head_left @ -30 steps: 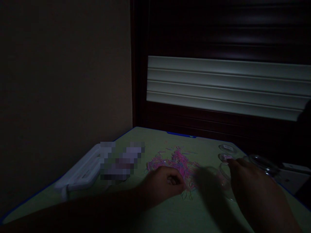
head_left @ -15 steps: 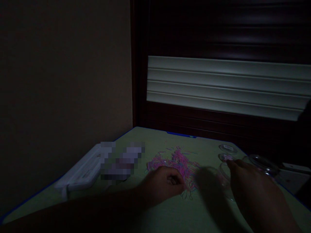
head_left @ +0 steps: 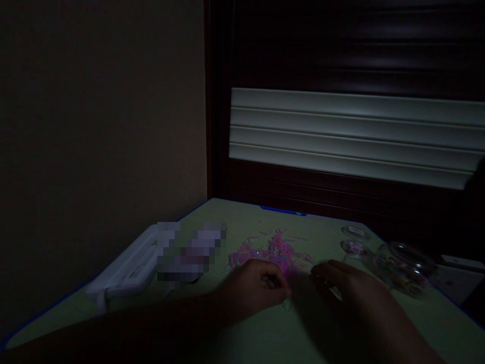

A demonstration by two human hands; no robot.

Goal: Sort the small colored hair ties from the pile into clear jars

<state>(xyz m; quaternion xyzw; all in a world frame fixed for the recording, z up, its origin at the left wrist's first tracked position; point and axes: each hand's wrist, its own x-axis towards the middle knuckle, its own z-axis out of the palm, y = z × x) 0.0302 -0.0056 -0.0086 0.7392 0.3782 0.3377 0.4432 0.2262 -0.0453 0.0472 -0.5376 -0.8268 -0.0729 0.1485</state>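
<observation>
A loose heap of thin rubber bands (head_left: 282, 250), mostly pink with some blue and purple, is spread over the table. At its near edge my left hand (head_left: 257, 285) is closed in a pinch, with a hint of pink at the fingertips that is too small and dark to name. My right hand (head_left: 350, 288) hovers just right of the heap, its thumb and forefinger curled together; whatever they hold, if anything, is lost in shadow. Past it stand a small clear container (head_left: 355, 248) with pinkish contents and a round clear jar (head_left: 405, 268) filled with multicoloured bands.
A clear lid (head_left: 355, 232) lies at the table's far right. On the left are a white tray-like case (head_left: 125, 265) and a blurred-out flat item (head_left: 197, 253). A pale box (head_left: 458, 278) sits beyond the right edge. Wall and dark slatted panel close off the back.
My right hand has moved left, from over the small container to beside the heap, uncovering the jar of bands. My left hand stays nearly where it was.
</observation>
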